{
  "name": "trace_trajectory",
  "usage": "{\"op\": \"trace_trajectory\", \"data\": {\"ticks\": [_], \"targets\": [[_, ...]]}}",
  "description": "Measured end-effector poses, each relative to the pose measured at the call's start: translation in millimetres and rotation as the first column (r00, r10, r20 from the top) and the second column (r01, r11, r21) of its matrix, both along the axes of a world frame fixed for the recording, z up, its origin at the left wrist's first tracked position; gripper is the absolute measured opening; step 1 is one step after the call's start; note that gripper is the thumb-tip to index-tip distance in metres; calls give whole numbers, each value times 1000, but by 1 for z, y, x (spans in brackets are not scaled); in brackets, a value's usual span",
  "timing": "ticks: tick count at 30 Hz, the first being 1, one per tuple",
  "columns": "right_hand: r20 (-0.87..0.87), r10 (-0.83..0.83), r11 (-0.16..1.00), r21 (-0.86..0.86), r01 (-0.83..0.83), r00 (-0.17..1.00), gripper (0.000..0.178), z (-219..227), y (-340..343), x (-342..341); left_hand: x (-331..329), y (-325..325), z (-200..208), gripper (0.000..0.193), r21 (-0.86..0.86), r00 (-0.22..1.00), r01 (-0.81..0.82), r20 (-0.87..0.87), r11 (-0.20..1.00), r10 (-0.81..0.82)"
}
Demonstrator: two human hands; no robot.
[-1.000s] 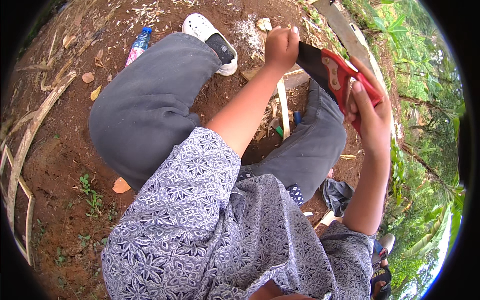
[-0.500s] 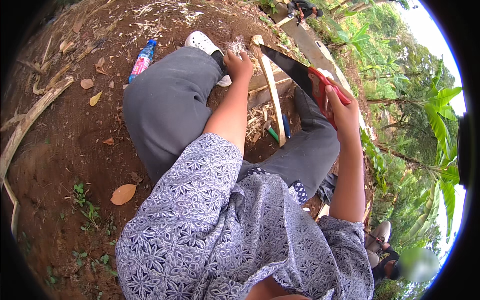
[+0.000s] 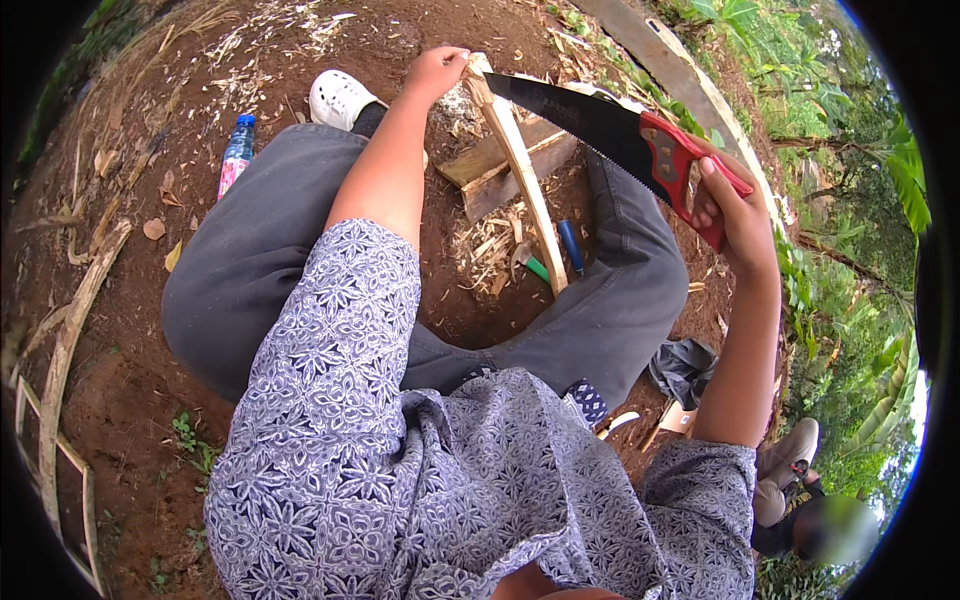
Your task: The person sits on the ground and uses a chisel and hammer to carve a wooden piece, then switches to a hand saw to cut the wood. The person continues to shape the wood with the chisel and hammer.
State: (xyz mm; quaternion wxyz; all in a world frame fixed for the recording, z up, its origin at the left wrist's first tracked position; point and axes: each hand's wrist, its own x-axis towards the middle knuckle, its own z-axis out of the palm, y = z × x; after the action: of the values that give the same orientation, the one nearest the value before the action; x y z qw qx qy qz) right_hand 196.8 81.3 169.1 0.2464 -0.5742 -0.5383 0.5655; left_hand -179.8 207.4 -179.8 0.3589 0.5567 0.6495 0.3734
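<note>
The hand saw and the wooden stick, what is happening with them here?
A person sits on bare soil with knees spread. The left hand holds the top end of a pale wooden stick, which leans with its lower end on the ground between the legs. The right hand holds the red handle of a hand saw, and the dark blade tip meets the stick close to the left hand. Wood shavings and a plank lie beneath. A plastic bottle lies to the left.

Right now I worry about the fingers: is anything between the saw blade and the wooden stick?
Nothing visible. The saw blade tip meets the top of the wooden stick. The left hand grips that top beside the blade; the right hand holds the red handle.
</note>
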Motion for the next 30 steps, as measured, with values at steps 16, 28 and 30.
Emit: {"op": "trace_trajectory", "data": {"ticks": [16, 28, 30], "targets": [[-23, -135, 990, 42, 136, 991, 47, -35, -3, 38, 31, -13, 4, 37, 321, 948, -285, -45, 903, 315], [-35, -171, 985, 30, 172, 985, 45, -32, -20, 28, 29, -34, 27, 40, 182, 935, -321, -96, 929, 342], [-38, -172, 985, 6, 172, 984, 44, -22, -25, 19, 25, -36, 38, 42, 136, 939, -248, -208, 959, 273]]}}
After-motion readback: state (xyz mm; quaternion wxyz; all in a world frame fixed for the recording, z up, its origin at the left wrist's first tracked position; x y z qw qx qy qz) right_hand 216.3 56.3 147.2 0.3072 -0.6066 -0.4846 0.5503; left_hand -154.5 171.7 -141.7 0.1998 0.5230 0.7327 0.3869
